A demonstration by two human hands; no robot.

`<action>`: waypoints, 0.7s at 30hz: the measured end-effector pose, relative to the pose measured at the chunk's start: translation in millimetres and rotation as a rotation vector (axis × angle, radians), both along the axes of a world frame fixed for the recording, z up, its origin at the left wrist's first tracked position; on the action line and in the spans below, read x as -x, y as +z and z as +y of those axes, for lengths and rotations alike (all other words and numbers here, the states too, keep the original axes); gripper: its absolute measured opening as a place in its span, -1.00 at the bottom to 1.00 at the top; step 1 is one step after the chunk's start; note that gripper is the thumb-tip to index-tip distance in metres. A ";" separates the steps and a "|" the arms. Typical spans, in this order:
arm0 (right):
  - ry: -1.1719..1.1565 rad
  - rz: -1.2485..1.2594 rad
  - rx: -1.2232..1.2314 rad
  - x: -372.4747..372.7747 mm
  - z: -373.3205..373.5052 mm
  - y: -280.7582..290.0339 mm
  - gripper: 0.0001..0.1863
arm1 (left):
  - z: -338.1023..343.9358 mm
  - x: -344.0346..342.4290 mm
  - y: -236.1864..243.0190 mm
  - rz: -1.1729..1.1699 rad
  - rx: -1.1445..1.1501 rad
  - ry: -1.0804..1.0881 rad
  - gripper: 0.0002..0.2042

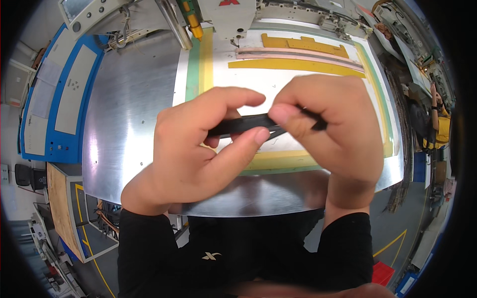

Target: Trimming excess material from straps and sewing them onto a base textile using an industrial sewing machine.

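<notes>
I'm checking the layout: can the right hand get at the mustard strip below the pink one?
Probably yes: the mustard strip lies beyond the right hand with nothing visible between them, though that hand's hold on the black strip may need releasing first.

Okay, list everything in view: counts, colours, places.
Held strip: one, black, centre
Tabletop: one, silver, beneath
Sheet: one, white, on tabletop
Borders: several, green and yellow, around sheet
Flat strips: at least two, mustard, on sheet
Long strip: one, pinkish, between them
Machine head: one, white, top centre
Cylinder: one, orange, beside machine head
Cabinet: one, blue and white, left
Container: one, red, lower right
Person: one, yellow-clad, far right
Background equipment: uncountable, mixed, around rim
Sleeves: two, black, lower edge
Left fingers: one set, bare, around strip
Right fingers: one set, bare, on strip
</notes>
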State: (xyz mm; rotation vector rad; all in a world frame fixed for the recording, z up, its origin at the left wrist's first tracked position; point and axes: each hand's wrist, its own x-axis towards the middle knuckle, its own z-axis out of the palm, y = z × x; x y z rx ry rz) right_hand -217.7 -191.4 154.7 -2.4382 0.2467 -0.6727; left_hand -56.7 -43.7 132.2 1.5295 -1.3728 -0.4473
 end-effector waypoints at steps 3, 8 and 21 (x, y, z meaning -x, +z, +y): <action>-0.088 -0.141 -0.130 5.6 -3.3 4.8 -0.91 | 1.4 -0.9 12.3 0.200 -0.133 0.029 -0.60; -0.296 -0.258 -0.176 17.5 1.4 10.2 -0.90 | -2.8 1.5 10.9 0.335 0.017 0.024 -0.78; -0.007 -0.323 0.300 -3.2 -14.3 -3.0 -0.90 | -5.6 -4.5 -6.3 0.109 0.220 0.003 -0.86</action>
